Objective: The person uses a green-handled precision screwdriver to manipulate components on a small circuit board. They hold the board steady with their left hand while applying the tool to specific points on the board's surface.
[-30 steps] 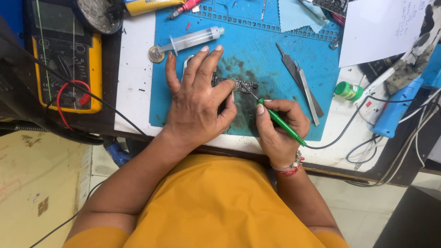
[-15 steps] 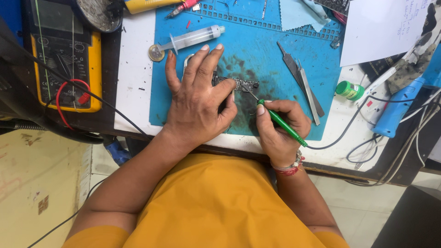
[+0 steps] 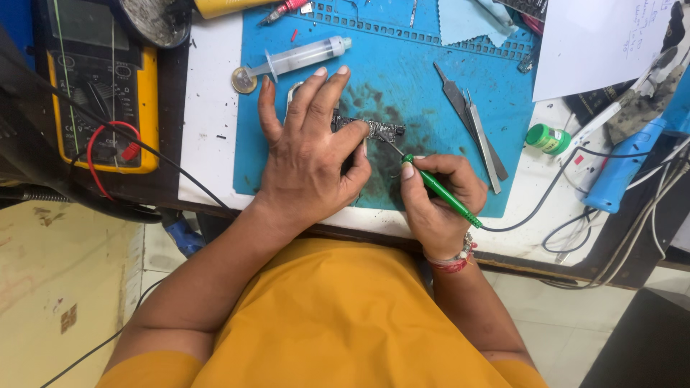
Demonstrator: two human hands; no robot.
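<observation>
Slanting up-left toward circuit board (image 3: 370, 129) — green soldering iron (image 3: 440, 190), right hand (image 3: 440, 205).

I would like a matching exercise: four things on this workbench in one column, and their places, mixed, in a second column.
Things:
1. syringe
2. multimeter
3. green soldering iron
4. small circuit board

Places:
A. in the right hand
B. under the left hand fingers, on the blue mat
C. far left of the bench
D. at the mat's top left edge, beside a coin

Pairs: 1-D, 2-C, 3-A, 4-B
</observation>
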